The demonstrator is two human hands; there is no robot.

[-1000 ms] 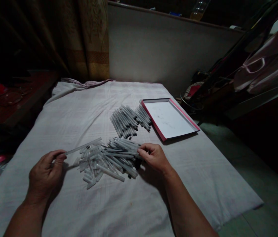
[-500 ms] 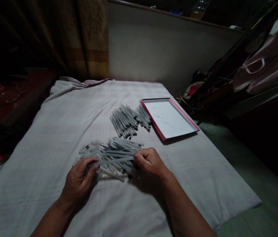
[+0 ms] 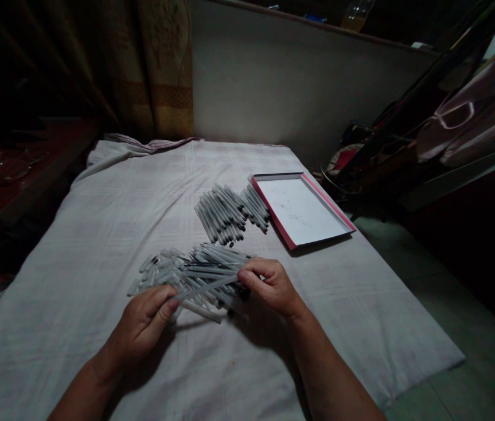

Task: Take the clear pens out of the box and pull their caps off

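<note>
Between my two hands stretches one thin translucent pen (image 3: 207,287), above a loose pile. My left hand (image 3: 148,318) pinches its near-left end between thumb and fingers. At the other end, my right hand (image 3: 269,286) is closed with the thumb on top. Under and behind them lies a jumbled heap of clear pens (image 3: 164,271), some with dark parts showing. Farther back, a neater stack of pens (image 3: 219,213) lies side by side, their dark ends toward me. A smaller row of pens (image 3: 255,204) rests against the box lid.
A shallow box lid (image 3: 313,213) with red sides and a white inside sits to the right on the cloth-covered table (image 3: 98,251). Behind the table are a wall (image 3: 247,82) and a patterned curtain (image 3: 168,64). Pinkish fabric (image 3: 480,117) hangs at the right.
My left hand has moved slightly down and toward me, so the pen slants more. My right hand stays nearly in place, with its thumb shifted a little. The pens and lid have not moved.
</note>
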